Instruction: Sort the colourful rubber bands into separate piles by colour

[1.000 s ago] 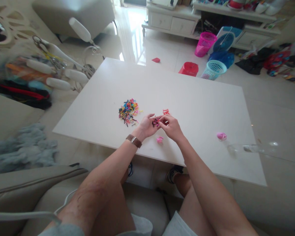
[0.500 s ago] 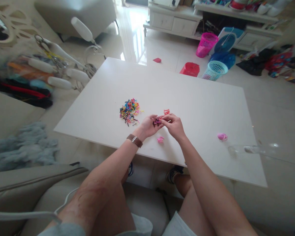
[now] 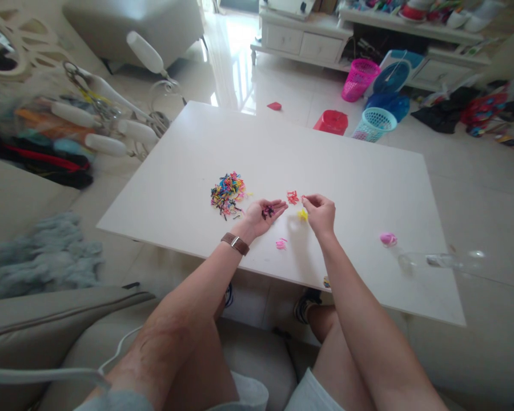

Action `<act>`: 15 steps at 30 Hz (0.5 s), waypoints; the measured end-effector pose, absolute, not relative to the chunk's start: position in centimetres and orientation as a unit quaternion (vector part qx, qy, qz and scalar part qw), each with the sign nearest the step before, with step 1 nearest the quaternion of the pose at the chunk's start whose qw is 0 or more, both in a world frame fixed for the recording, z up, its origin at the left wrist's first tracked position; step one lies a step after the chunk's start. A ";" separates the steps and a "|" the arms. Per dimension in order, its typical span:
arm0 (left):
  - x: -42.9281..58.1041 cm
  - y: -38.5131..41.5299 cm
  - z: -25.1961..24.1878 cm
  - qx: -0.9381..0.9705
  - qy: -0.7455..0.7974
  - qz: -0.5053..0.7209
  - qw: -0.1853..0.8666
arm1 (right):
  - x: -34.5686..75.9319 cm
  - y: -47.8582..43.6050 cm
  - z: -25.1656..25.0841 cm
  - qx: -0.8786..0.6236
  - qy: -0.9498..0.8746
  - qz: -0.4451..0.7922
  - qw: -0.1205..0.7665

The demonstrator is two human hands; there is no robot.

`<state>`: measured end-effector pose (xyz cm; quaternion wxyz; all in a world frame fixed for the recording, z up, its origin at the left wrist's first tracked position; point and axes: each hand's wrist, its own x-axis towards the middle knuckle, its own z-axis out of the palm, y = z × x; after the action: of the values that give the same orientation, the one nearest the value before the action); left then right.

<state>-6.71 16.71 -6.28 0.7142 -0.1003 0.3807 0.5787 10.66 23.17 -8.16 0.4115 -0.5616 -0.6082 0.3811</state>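
Observation:
My left hand (image 3: 257,219) is held palm up over the table, fingers stretched out, cupping several small black and purplish clip-like pieces (image 3: 268,212). Between thumb and fingertips of my right hand (image 3: 321,214) is a small red piece (image 3: 303,197), pinched just right of a little red pile (image 3: 292,197). Yellow pieces (image 3: 302,215) lie below those fingertips. Nearer the front edge is a small group of pink pieces (image 3: 281,244). To the left of my left hand sits a larger mixed-colour pile (image 3: 228,193). The pieces are too small for their exact kind to show.
The white table (image 3: 346,171) carries a pink bundle (image 3: 388,239) and a clear bottle-like object (image 3: 441,261) at its right side. A white lamp (image 3: 143,51) stands by the left edge. Baskets (image 3: 374,124) and a red container (image 3: 332,121) are on the floor beyond.
My right hand has moved right, away from my left palm, with a red piece in its fingertips. The yellow pieces have come into view. My left hand has opened out flatter.

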 end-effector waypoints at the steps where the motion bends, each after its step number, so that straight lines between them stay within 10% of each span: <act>1: -7.0 16.8 -6.3 -0.110 0.385 0.588 0.702 | 10.9 23.6 -8.6 -0.580 -0.606 0.366 0.403; 15: -10.0 16.5 -5.4 -0.125 0.372 0.626 0.674 | 8.9 26.1 -13.0 -0.644 -0.680 0.220 0.273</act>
<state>-10.04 16.48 -5.42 0.6742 -0.1250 0.3720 0.6257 8.86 26.08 -12.99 0.2729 -0.6437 -0.6802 0.2202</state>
